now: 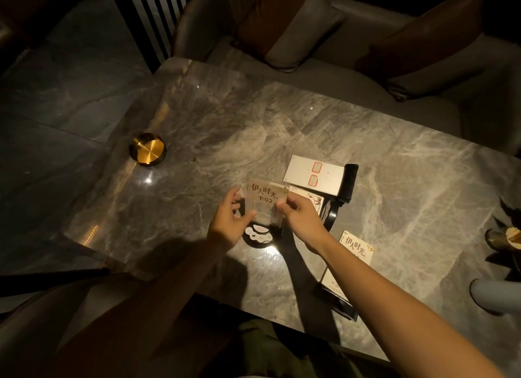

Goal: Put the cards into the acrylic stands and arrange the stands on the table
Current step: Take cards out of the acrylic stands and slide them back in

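A clear acrylic stand point(265, 201) with a printed card inside, marked with characters and "02", is held upright above the marble table point(197, 129). My left hand point(229, 222) grips its left edge and my right hand point(300, 215) pinches its right edge. Under it lies a dark round base point(258, 238) with white marks. A second stand with a similar card point(356, 246) leans at the right, by my right forearm. A white card with two red-framed labels point(314, 174) rests on a black holder point(349, 182) behind the hands.
A brass-topped round ashtray point(147, 149) sits near the table's left edge. A sofa with cushions point(284, 28) runs along the far side. A gold-rimmed object point(504, 236) and a grey cylinder point(496, 293) are at the right edge.
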{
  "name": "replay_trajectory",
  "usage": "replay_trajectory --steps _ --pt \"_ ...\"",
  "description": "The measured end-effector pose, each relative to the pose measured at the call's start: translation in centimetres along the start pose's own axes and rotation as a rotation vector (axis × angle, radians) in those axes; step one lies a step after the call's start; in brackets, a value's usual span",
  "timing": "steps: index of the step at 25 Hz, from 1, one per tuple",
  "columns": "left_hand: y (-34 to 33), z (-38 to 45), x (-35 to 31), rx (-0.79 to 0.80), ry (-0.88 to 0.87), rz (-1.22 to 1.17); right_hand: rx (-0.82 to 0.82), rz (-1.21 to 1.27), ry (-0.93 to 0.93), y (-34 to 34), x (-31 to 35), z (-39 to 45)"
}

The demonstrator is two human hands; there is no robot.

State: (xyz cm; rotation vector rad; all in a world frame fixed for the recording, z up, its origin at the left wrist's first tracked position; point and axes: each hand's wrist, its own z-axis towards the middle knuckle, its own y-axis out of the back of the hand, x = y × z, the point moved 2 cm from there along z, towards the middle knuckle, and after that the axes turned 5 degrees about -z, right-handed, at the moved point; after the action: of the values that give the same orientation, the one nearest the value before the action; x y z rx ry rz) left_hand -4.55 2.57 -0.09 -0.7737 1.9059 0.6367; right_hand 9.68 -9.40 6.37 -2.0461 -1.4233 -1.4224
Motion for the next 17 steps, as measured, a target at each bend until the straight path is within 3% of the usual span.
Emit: replay_trajectory --steps 6,17 --pt "1.1 1.2 -0.5 0.0 -0.067 -0.029 0.053 -0.02 0.061 -0.6 -0.1 0.7" --pt "1.2 -0.8 -0.5 0.073 -0.161 0.025 0.053 -0.078 0.01 -0.2 -1.8 0.2"
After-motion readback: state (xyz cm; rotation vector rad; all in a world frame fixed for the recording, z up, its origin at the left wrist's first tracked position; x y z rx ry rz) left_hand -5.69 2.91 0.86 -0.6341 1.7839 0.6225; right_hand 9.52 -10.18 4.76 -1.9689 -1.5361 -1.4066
